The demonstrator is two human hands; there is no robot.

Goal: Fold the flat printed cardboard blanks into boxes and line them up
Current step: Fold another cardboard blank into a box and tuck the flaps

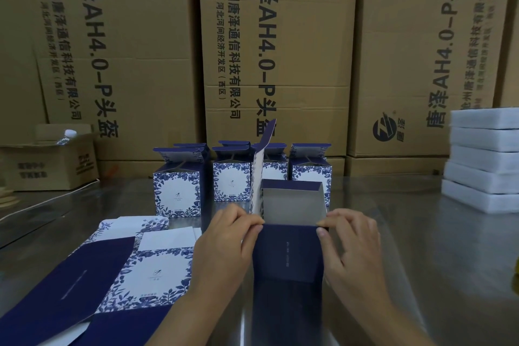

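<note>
Far left, a small open brown carton [53, 161] sits at the back of the metal table [421, 247], with a plastic bottle [67, 135] poking out of it. Nearer us, the flat printed blanks [118, 270] lie spread on the table, navy panels and blue floral white ones facing up. Behind them, a row of folded boxes [241, 177] stands upright with top flaps open (at least four across, possibly more tucked behind), in front of a wall of big printed shipping cartons [280, 50].

Now the action, centre frame: the left hand [224, 247] pinches the near left corner of the half-formed box [289, 250], fingers curled and closed on the cardboard edge. The box stands on the table just in front of the row, its mouth open to us, grey inside showing, one tall floral flap sticking straight up on its left side. The right hand [351, 244] mirrors it, thumb and fingers clamped on the near right corner.

Far right, a stack of white foam blocks [483, 160] sits well apart from the work.
</note>
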